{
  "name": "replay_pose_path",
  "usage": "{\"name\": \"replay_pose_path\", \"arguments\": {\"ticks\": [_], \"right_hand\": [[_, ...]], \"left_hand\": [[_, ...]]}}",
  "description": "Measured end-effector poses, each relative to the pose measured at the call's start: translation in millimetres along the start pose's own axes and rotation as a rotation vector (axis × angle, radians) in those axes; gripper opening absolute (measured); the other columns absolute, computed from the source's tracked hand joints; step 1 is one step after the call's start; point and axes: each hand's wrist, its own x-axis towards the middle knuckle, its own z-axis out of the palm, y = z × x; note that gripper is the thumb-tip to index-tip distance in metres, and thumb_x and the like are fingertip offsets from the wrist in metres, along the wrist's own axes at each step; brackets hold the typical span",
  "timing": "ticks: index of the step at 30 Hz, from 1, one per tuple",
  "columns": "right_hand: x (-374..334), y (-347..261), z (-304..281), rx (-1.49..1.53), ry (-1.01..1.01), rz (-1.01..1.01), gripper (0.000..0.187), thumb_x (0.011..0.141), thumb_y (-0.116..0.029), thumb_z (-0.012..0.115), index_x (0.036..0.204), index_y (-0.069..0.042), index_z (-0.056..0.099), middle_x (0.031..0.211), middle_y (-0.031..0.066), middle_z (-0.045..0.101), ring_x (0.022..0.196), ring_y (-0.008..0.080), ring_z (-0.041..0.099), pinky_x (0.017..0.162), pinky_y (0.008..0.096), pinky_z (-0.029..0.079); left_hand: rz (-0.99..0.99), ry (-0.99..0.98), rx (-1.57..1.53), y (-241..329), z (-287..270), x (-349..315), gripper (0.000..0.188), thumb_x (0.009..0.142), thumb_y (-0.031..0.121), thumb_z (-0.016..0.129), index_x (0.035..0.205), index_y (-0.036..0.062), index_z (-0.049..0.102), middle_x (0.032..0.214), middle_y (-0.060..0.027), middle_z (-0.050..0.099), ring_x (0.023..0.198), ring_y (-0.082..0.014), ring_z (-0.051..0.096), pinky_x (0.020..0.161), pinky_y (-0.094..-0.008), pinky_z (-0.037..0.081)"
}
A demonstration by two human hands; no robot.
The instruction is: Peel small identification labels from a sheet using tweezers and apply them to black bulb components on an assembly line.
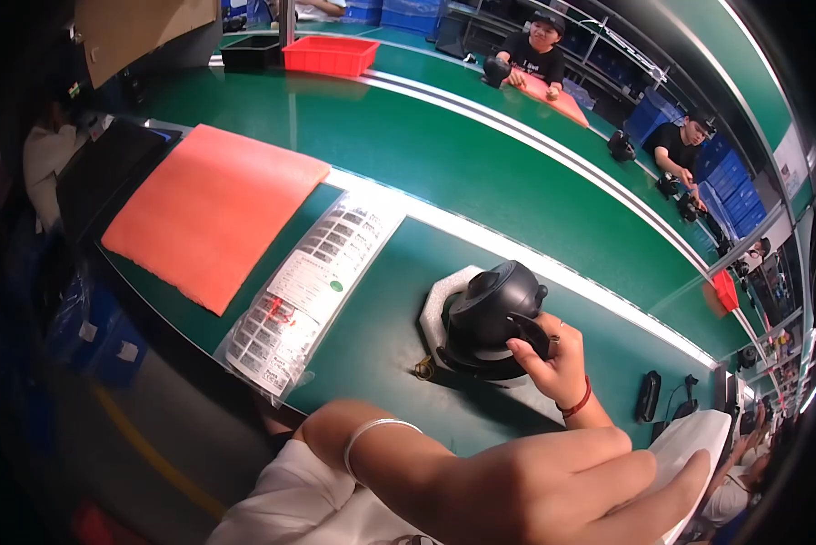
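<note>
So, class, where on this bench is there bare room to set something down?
Bare green tabletop lies between the plastic-wrapped labels and the white foam ring; a broader green stretch lies beyond the white strip. It is crowded around the black device, held by the right hand, and at lower right, with black parts and the left hand.

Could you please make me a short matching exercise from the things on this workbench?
Things:
1. Mat
2. Printed sheets
3. Rounded device
4. Shallow tray

Descriptions:
A. Red, next to a black bin
B. Black, with the right hand on it
C. Plain salmon-orange, lying flat
D. Under clear plastic, between the mat and the rounded device

Right pairs: 1-C, 2-D, 3-B, 4-A.
</note>
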Motion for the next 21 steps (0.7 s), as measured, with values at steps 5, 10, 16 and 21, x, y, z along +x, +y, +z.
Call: {"name": "replay_pose_path", "arguments": {"ticks": [5, 10, 16, 21], "right_hand": [[-3.5, 1.5, 4.8, -0.004, 0.016, 0.008, 0.022, 0.079, -0.013, 0.076, 0.083, 0.001, 0.06, 0.061, 0.0085, 0.046, 0.052, 0.0165, 0.04, 0.048, 0.029, 0.035], [-4.8, 5.2, 4.4, -0.085, 0.052, 0.007, 0.029, 0.08, -0.02, 0.077, 0.078, -0.001, 0.054, 0.061, 0.0115, 0.048, 0.048, 0.0253, 0.043, 0.047, 0.0317, 0.037], [-1.0, -8.6, 2.2, -0.256, 0.045, -0.051, 0.034, 0.079, -0.026, 0.078, 0.079, -0.002, 0.054, 0.065, 0.0146, 0.054, 0.056, 0.0345, 0.055, 0.049, 0.0362, 0.043], [-1.9, -5.4, 0.9, -0.276, 0.046, -0.055, 0.033, 0.079, -0.025, 0.077, 0.077, -0.002, 0.053, 0.064, 0.0145, 0.053, 0.055, 0.0341, 0.054, 0.049, 0.036, 0.042]], "left_hand": [[-0.276, 0.495, 0.059, 15.1, 30.9, -11.7, 0.023, 0.074, 0.007, 0.062, 0.088, 0.0249, 0.058, 0.082, 0.0014, 0.066, 0.055, -0.0093, 0.049, 0.049, -0.0237, 0.038], [-0.468, 0.685, 0.034, 35.2, 33.9, 8.5, 0.032, 0.071, -0.008, 0.068, 0.081, 0.0198, 0.056, 0.079, 0.0037, 0.065, 0.066, -0.0102, 0.057, 0.061, -0.0244, 0.048], [-0.066, 0.207, -0.231, 5.0, -0.7, -5.9, 0.022, 0.071, -0.008, 0.068, 0.065, 0.0116, 0.059, 0.065, 0.0002, 0.066, 0.048, -0.0111, 0.056, 0.056, -0.0246, 0.05], [-0.307, 0.128, -0.154, 17.3, 4.3, -14.2, 0.015, 0.071, -0.004, 0.067, 0.066, 0.0097, 0.063, 0.056, -0.0011, 0.063, 0.045, -0.0106, 0.055, 0.053, -0.0253, 0.049]]}}
